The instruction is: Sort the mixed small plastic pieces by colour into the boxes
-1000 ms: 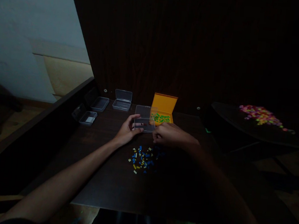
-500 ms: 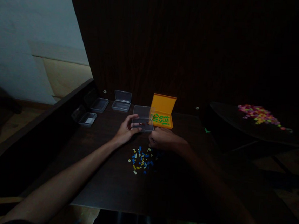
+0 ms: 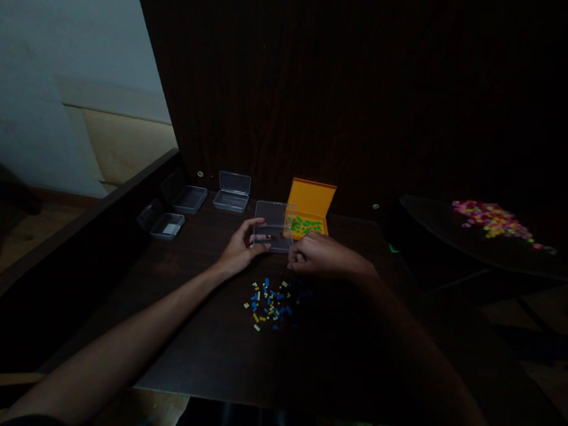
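My left hand (image 3: 241,248) grips a clear plastic box (image 3: 274,215) by its left side, thumb in front and fingers behind. The box has its lid raised, and my fingers show through it. At the box's lower right corner is my right hand (image 3: 315,253), closed with its fingers curled under; whatever they hold is hidden. Below both hands, a loose pile of small blue, yellow and pale toy bricks (image 3: 271,305) lies on the dark table. Just behind my right hand stands an open orange box (image 3: 313,196) with many small green bricks (image 3: 305,225) in it.
Open clear boxes stand at the back left: one upright-lidded box (image 3: 231,200), another box (image 3: 189,198) and a nearer box (image 3: 167,226) with a white piece inside. On a dark raised surface at right lies a heap of pink and yellow pieces (image 3: 497,220). A wooden side panel (image 3: 74,253) borders the left.
My right hand has shifted slightly right and up along the clear box's corner. My left hand and the box have stayed nearly where they were.
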{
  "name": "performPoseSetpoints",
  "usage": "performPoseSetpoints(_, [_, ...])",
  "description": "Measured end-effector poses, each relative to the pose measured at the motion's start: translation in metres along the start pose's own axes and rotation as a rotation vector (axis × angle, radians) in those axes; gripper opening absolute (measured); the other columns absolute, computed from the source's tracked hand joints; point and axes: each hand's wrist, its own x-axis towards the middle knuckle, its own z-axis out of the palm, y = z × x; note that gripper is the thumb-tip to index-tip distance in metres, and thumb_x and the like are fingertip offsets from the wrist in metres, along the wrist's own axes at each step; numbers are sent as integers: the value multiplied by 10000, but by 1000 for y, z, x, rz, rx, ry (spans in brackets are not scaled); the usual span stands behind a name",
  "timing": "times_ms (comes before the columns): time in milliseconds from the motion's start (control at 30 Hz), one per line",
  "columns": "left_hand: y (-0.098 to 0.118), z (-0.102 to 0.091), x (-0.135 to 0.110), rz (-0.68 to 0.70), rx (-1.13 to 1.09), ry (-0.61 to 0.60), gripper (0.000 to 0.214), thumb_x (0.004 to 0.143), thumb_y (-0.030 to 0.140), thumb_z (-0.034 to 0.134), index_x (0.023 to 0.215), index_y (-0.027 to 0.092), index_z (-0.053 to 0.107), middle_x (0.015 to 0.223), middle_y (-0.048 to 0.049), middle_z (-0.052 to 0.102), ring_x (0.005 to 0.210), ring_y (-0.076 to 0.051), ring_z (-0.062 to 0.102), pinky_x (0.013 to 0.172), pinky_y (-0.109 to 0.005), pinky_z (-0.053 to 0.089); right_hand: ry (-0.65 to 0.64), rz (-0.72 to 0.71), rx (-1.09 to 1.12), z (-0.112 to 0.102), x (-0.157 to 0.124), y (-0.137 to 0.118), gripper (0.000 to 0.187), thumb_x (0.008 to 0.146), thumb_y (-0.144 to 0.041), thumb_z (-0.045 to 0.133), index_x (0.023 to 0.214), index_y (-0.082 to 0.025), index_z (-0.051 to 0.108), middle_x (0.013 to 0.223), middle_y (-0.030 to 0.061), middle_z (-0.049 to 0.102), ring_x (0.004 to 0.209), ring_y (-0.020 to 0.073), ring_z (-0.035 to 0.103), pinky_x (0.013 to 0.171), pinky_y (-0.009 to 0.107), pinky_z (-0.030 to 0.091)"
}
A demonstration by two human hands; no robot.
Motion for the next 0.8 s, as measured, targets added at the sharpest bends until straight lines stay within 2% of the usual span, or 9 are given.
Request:
performPoseSetpoints(100, [2,3,-3,1,12,-31,595,615,153,767,1150,215,514,1289,-87,495,963,-178,640,833,-334,536,137,13,-11,-6,-4,7,156,847,-232,563,843,-160,701,735,23,651,633,114,517,579,225,303])
performPoseSetpoints(233, [5,9,-9,0,28,-70,586,625,155,764,1155,216,523,1292,-94,502,982,-189,640,812,-320,546,208,41,-49,0,1,16,195,883,-263,534,925,-169,700,818,52,671,706,141,548,610,240,309])
performPoseSetpoints(367, [7,13,-13,-1,32,-108,586,639,164,760,1171,217,519,1283,-95,514,983,-195,639,798,-322,552,197,53,-108,10,8,22,192,879,-288,556,948,-185,703,867,68,685,799,180,583,650,251,331])
performPoseSetpoints(533, [10,14,-14,-14,24,-117,599,648,177,760,1187,206,501,1190,-92,574,981,-201,640,812,-332,548,171,56,-127,15,14,24,176,865,-275,575,927,-183,711,842,64,689,798,183,591,653,251,342])
performPoseSetpoints(700, [10,13,-14,-5,47,-107,596,635,189,764,1170,214,502,1252,-93,534,987,-206,633,820,-357,547,175,92,-115,12,12,22,218,871,-281,560,1005,-184,701,896,79,689,831,192,592,654,255,339])
performPoseSetpoints(800, [8,11,-11,8,60,-95,596,637,192,763,1171,217,501,1275,-94,520,995,-210,632,820,-359,549,190,80,-48,5,8,15,208,864,-265,553,990,-191,703,860,55,684,770,164,580,626,242,324])
